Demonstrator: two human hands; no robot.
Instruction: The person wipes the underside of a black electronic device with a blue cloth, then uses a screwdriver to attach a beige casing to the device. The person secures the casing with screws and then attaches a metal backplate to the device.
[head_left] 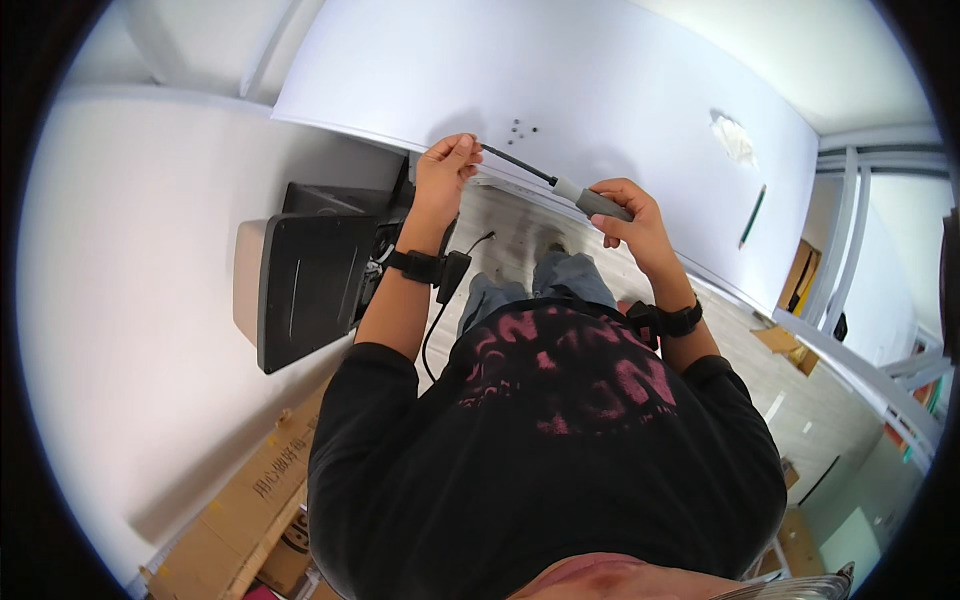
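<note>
A screwdriver [570, 190] with a grey handle and a long dark shaft is held slantwise over the near edge of the white table [640, 90]. My right hand [632, 212] is wrapped round its handle. At the other end, the fingers of my left hand [450, 168] pinch the shaft's tip. Whether a small part also sits between those fingertips, I cannot make out. Several tiny dark pieces, like screws [517, 131], lie on the table just beyond the shaft.
On the table's right side lie a crumpled white tissue or bag [735, 138] and a dark green pencil-like stick [753, 216]. A black case-like object [315, 290] stands left of my left arm. Cardboard boxes [240, 500] are at lower left. A black cable [436, 335] hangs by my left wrist.
</note>
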